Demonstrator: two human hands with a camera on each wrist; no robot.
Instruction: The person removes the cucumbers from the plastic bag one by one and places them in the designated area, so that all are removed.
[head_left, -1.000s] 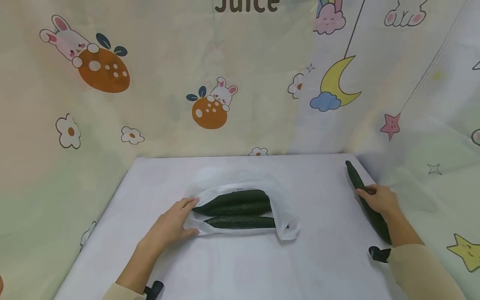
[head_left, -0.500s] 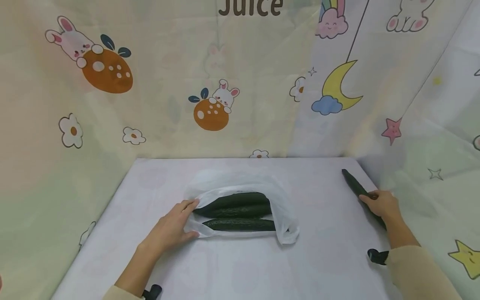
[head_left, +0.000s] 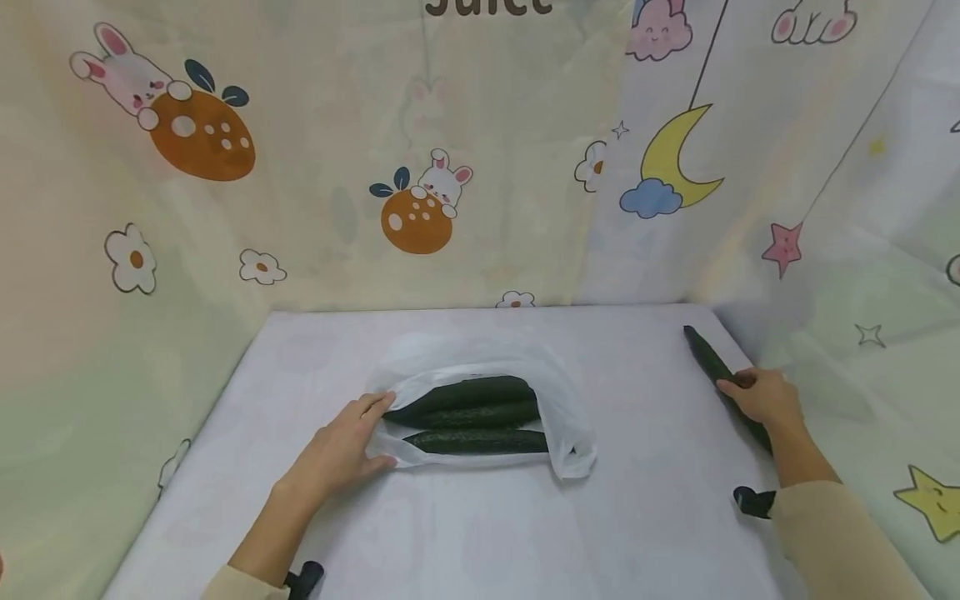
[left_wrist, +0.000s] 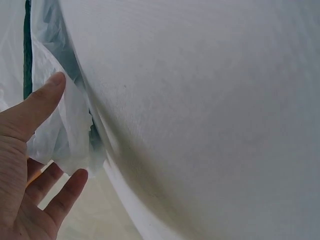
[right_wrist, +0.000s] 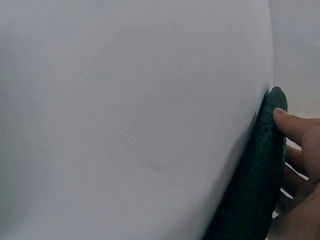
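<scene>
The left hand (head_left: 341,450) reaches forward with thumb and fingers spread and relaxed, touching the near-left edge of the bag (head_left: 566,417) without clenching it, while the right hand (head_left: 767,402), well apart from it, grips a cucumber (head_left: 707,354) between thumb and curved fingers. That cucumber slants along the right edge of the table (head_left: 630,508), its far tip beyond the right hand and angled inward, its near end partly hidden by the wrist. Between the hands, just beside the left, more cucumbers (head_left: 476,442) lie crosswise in the bag's opening.
</scene>
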